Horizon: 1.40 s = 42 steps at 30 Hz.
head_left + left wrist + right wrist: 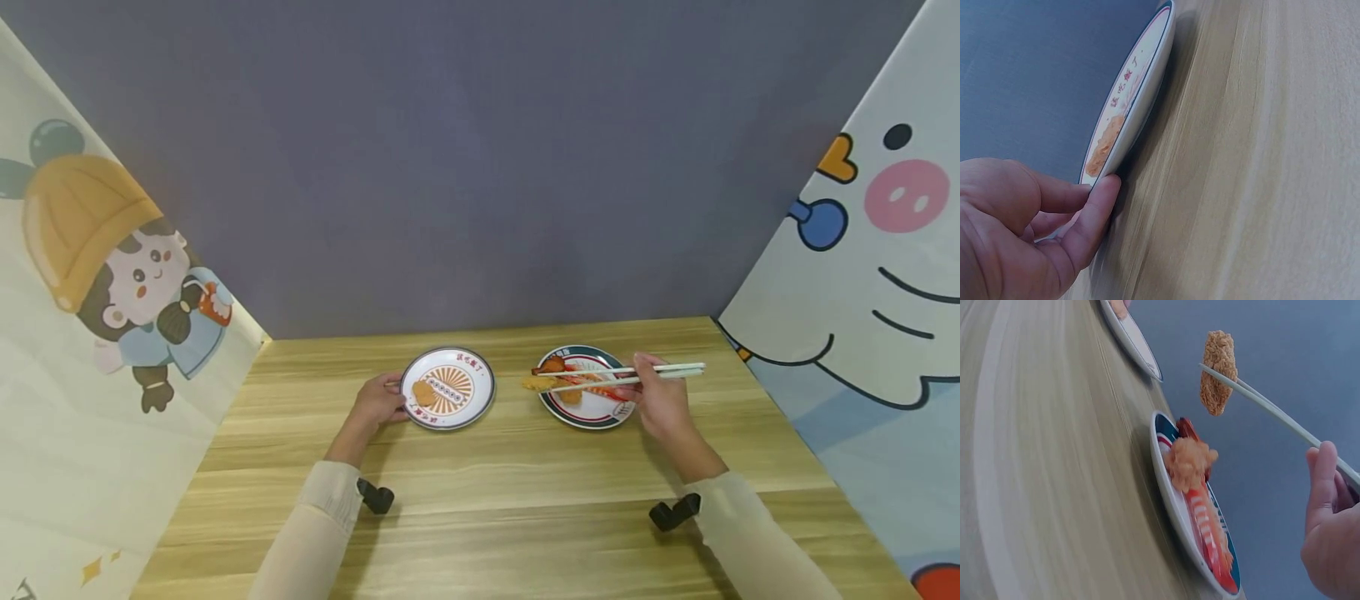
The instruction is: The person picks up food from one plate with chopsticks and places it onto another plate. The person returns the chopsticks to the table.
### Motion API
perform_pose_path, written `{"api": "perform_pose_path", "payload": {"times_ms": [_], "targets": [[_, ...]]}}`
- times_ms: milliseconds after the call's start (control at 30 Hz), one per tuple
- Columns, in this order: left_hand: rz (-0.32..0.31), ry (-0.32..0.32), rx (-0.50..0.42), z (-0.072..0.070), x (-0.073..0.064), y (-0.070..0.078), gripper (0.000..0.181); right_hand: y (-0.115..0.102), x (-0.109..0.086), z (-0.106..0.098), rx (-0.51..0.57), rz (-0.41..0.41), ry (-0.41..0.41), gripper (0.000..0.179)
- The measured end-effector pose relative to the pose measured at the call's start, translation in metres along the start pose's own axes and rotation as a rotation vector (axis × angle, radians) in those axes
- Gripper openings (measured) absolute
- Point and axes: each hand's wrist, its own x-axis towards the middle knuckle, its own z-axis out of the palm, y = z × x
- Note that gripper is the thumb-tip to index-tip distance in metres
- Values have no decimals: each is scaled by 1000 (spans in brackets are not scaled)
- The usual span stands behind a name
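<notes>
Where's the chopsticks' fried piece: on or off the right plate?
Off: the right wrist view shows the fried piece raised clear of the right plate.

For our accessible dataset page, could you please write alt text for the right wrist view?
Chopsticks in the fingers of a right hand grip a breaded morsel clear of a plate holding other food; a second plate partly shows.

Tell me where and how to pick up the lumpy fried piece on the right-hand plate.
I'd pinch the lumpy fried piece across its upper sides, coming from above. It stands up past the plate rim, so its top is exposed, while the red-and-white striped piece lies close beside it. The chopsticks hold an oblong fried piece, so that should go down first.
</notes>
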Motion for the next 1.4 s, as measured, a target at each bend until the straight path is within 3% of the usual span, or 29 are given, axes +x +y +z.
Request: {"api": "perform_pose_path", "payload": {"times_ms": [633,800,1067,1400], "targets": [[1,10,11,1,-1,2,57,-15,-6,-62,46,-122,-129,21],[-4,13,10,1,-1,2,57,-13,-6,-75,-3,-115,-100,22],[-12,11,-2,1,-1,0,57,-13,-7,-83,-83,-108,-74,20],[-8,11,-13,2,-2,0,57,-14,-11,-87,-25,-71,-119,26]]}}
